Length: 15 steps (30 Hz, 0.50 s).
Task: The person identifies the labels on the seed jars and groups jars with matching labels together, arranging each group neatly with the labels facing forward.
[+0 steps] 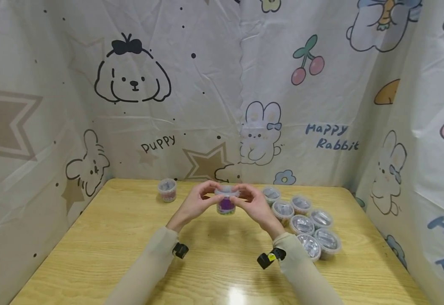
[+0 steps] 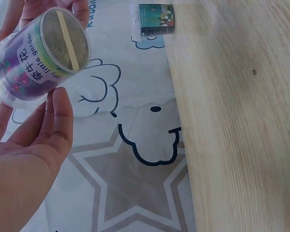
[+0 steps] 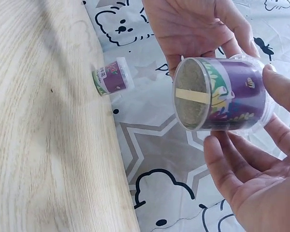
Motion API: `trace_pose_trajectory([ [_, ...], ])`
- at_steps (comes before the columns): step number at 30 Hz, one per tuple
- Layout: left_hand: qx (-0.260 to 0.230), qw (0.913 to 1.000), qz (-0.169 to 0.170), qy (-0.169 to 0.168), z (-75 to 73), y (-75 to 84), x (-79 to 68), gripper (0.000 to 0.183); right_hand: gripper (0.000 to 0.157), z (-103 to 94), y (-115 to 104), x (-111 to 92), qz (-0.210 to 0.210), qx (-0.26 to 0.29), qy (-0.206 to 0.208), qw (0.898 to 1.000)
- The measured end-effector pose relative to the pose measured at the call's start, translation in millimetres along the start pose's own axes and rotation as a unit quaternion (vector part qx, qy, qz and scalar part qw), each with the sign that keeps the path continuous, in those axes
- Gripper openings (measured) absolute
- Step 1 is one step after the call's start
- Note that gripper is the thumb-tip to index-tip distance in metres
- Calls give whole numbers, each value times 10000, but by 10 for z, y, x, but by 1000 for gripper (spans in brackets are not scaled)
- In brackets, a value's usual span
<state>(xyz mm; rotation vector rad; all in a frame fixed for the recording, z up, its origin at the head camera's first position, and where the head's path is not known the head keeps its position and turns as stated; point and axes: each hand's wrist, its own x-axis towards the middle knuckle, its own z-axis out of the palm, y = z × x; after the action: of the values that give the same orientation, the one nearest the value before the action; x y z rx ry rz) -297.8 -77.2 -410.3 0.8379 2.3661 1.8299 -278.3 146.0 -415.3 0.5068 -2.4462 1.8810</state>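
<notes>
Fingers (image 1: 211,201) partly hide the purple cup (image 1: 226,205) — in head view.

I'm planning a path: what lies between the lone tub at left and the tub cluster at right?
In the head view, the left hand, the purple-labelled My little garden tub and the right hand, with that tub raised above the table.

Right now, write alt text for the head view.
Left hand and right hand hold a purple-labelled tub over a wood-grain table; seven lidded tubs cluster at right, another tub stands back left, before a cartoon-print curtain.
</notes>
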Motion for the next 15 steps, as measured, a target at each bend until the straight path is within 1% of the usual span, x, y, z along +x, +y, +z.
trace_pose_trajectory([
  [3,-1,9999,-117,10,-6,8,10,25,30,9,-3,4,78,112,-25,9999],
  [6,-71,9998,-174,97,-11,17,26,24,32,25,-7,17,42,283,-56,9996],
  [8,-70,9997,-172,181,-8,29,31,23,32,36,-17,22,45,315,-8,9995],
  [12,44,9991,-119,417,10,28,32,24,34,54,-41,21,111,196,209,9995],
  [15,228,9976,-63,647,23,22,41,26,36,71,-71,22,139,-12,374,9992],
])
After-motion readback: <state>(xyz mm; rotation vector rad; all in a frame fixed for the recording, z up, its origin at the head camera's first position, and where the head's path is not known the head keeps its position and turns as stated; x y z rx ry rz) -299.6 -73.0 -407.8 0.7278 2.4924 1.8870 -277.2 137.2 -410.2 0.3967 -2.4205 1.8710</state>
